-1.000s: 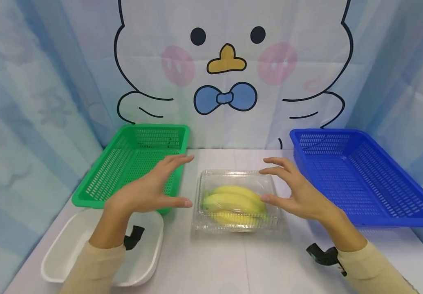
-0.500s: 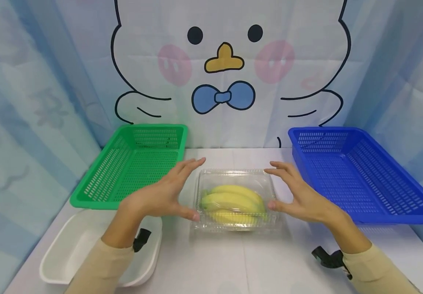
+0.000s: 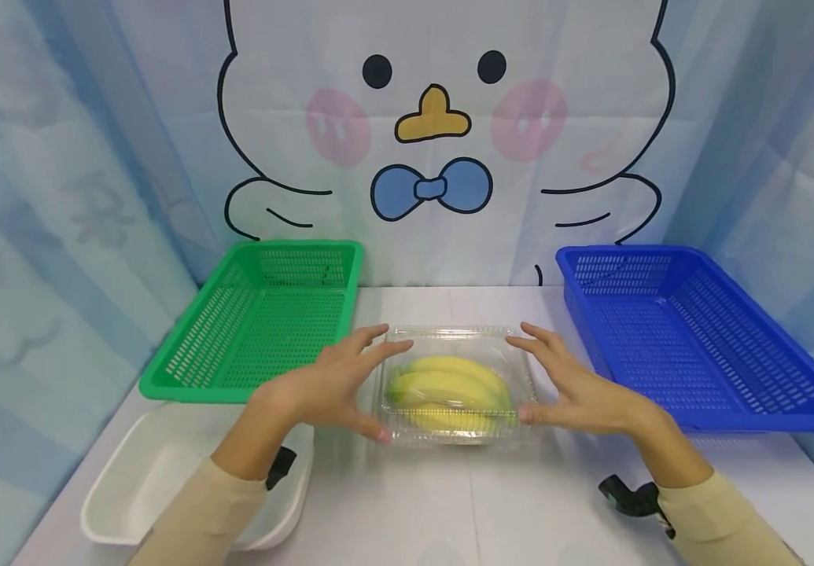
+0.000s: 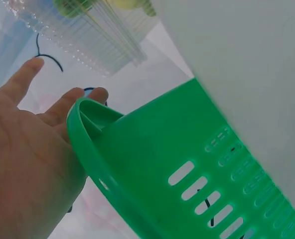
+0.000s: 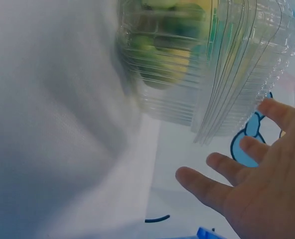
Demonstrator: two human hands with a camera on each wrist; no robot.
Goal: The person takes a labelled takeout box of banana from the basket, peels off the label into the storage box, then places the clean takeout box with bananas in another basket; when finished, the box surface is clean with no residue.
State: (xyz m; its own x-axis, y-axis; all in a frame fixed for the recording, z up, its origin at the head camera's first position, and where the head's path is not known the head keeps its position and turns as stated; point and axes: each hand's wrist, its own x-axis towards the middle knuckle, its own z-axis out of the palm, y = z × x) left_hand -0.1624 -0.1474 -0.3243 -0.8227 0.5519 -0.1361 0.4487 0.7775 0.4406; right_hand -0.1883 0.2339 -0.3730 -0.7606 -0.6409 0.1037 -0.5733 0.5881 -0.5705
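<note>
A clear plastic clamshell box holding yellow bananas stands closed on the white table. At its left side is my left hand, fingers spread, thumb by the near corner and fingertips over the lid's left edge. My right hand flanks the opposite side with spread fingers, its thumb overlapping the near right corner. In the right wrist view, the fingers reach along the ridged side of the box, and greenish banana ends show through. The left wrist view has the box beyond the fingertips.
A green basket stands back left, its rim close beside the left hand in the left wrist view. Front left is a white tub, partly behind the left forearm. A blue basket stands at the right. A printed curtain hangs behind.
My left hand has moved right and nearer, up to the box's left side. My right hand has shifted slightly right and lower, its fingers spreading beside the box. The box stays in place.
</note>
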